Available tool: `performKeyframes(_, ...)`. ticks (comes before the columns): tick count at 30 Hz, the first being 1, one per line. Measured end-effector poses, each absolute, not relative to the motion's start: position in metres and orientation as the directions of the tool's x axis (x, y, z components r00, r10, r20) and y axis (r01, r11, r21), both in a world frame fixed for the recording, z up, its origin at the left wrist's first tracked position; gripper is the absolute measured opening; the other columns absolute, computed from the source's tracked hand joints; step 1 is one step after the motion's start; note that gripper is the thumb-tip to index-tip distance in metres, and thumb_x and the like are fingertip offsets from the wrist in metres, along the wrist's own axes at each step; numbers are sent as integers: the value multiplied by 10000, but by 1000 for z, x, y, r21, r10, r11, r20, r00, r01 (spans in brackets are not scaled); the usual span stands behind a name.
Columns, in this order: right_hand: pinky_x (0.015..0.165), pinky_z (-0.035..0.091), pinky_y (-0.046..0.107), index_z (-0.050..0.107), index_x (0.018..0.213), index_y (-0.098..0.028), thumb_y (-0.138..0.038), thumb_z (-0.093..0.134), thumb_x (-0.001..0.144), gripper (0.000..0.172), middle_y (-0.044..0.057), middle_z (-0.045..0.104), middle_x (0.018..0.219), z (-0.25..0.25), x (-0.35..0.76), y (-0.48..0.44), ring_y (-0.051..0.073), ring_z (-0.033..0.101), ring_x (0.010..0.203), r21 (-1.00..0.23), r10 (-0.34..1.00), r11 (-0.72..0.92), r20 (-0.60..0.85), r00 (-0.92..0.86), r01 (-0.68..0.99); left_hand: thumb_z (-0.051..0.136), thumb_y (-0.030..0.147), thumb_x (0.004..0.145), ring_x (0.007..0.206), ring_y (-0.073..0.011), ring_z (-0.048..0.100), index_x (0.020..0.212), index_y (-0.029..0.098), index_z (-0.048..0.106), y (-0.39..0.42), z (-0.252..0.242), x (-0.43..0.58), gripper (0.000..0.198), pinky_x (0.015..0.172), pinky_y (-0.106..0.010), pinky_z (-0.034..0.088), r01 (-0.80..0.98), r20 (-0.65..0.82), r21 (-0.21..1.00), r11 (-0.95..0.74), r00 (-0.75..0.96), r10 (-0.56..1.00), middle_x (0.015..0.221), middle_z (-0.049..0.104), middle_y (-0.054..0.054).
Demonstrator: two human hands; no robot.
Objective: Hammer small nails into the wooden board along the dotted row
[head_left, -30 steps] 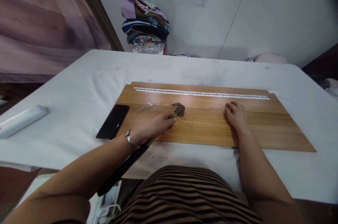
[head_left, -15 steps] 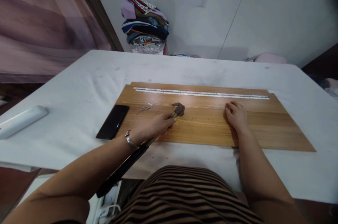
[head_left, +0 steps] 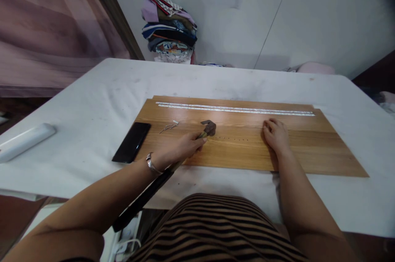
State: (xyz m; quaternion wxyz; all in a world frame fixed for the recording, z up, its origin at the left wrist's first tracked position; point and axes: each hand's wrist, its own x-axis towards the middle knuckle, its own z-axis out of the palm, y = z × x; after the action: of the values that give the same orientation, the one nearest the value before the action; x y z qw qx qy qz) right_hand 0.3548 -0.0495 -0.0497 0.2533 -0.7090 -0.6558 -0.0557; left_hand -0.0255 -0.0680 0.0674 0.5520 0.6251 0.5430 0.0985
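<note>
My left hand (head_left: 182, 147) is closed round the handle of a hammer (head_left: 208, 128) close to its dark head, which rests on a wooden board (head_left: 308, 151). The long handle runs back under my wrist past the table's front edge. My right hand (head_left: 275, 133) lies on the board to the right, knuckles up and fingers curled loosely. A row of small dark nail dots (head_left: 231, 139) runs across the board between my hands. A few loose nails (head_left: 169, 126) lie on the board's left end.
A black phone (head_left: 132, 142) lies at the board's left edge. Two pale strips (head_left: 236, 109) run along the board's far side. A white oblong object (head_left: 24, 140) sits far left on the white table (head_left: 101, 97). Folded clothes (head_left: 168, 25) are stacked against the wall.
</note>
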Motion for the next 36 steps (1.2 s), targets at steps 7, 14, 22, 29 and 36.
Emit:
performKeyframes(7,938,463,492,753,977,-184,-310,463,861,337,173,687,1154,-50,354,-50,319,591,1051,-275,901,-24,411,140,961,482,396,905,468,-80,383,769,189,482,-67,71,-24,248,437,-221,316,562,-475,803,197,404,782,617,456,38)
performKeyframes(14,945,458,497,752,962,-188,-307,472,851,324,175,689,1141,-48,353,-50,326,591,1050,-302,904,-29,399,154,953,492,425,888,470,-85,402,741,192,467,-68,69,-24,277,439,-223,332,568,-479,797,205,390,786,606,459,36)
performKeyframes(22,944,462,489,753,973,-182,-302,468,859,329,175,684,1146,-46,352,-51,320,589,1046,-290,907,-32,393,150,957,496,454,888,456,-86,402,748,190,478,-66,63,-27,299,428,-230,329,569,-463,800,191,382,800,606,461,36)
performKeyframes(29,934,464,487,751,964,-180,-295,473,854,320,174,684,1136,-48,353,-50,317,587,1032,-284,904,-30,401,147,958,498,413,895,471,-84,402,770,191,484,-66,67,-27,255,435,-232,337,551,-450,814,182,400,799,630,471,29)
performKeyframes(36,943,457,496,750,978,-178,-301,466,855,333,183,673,1147,-49,353,-50,323,581,1056,-310,903,-20,402,150,950,487,400,905,468,-77,406,768,190,481,-66,62,-26,251,441,-233,335,563,-466,804,194,392,793,632,476,26)
